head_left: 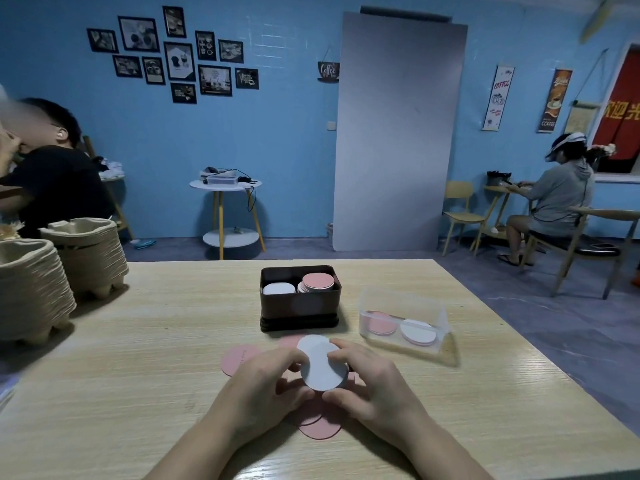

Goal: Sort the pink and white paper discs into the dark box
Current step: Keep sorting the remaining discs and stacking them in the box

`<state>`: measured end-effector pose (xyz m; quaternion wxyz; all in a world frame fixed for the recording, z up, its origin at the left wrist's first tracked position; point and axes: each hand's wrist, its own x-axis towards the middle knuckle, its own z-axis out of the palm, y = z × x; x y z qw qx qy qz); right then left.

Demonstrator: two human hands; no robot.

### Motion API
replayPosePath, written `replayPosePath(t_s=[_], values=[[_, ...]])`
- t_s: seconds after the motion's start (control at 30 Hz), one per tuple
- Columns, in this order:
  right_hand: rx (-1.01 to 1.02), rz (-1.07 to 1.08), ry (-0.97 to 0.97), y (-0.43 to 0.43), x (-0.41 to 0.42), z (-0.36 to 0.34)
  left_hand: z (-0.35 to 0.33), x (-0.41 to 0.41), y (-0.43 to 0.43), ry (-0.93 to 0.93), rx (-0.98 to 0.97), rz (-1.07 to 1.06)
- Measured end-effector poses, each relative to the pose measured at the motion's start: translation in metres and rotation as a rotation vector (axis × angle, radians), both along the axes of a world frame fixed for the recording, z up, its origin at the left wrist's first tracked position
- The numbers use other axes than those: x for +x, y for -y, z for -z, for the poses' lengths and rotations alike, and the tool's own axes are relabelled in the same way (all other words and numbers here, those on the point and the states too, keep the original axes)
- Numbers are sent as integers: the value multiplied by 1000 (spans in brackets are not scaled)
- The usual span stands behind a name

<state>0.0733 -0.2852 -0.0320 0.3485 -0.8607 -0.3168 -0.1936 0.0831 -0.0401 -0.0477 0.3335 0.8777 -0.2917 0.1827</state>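
White discs (321, 367) are gripped between left hand (263, 388) and right hand (369, 386) (fingers curled round them). The dark box (298, 308) is noted at 12 o'clock.

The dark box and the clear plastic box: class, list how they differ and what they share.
The dark brown box has opaque walls; the clear plastic box is transparent. The dark brown box holds a tall white stack left and tall pink stack right; the clear plastic box holds a low pink stack left and low white stack right. Both hold paper discs on the wooden table.
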Motion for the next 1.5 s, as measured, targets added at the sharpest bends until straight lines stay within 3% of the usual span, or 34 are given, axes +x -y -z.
replayPosePath(t_s=[0.4,0.63,0.9,1.1,1.23,1.5], values=[[-141,47,-14,-3,4,4,1,1,0,58,58,0],[-218,102,77,-4,6,-1,-1,0,0,47,51,-44],[-115,80,81,-17,40,-23,-30,7,-15,131,77,-98],[-31,114,70,-35,93,-52,-51,57,-55,160,103,-191],[15,140,-5,-57,131,-76,-52,80,-64,130,116,-203],[-157,163,-148,-94,181,-84,-34,87,-68,118,29,-159]])
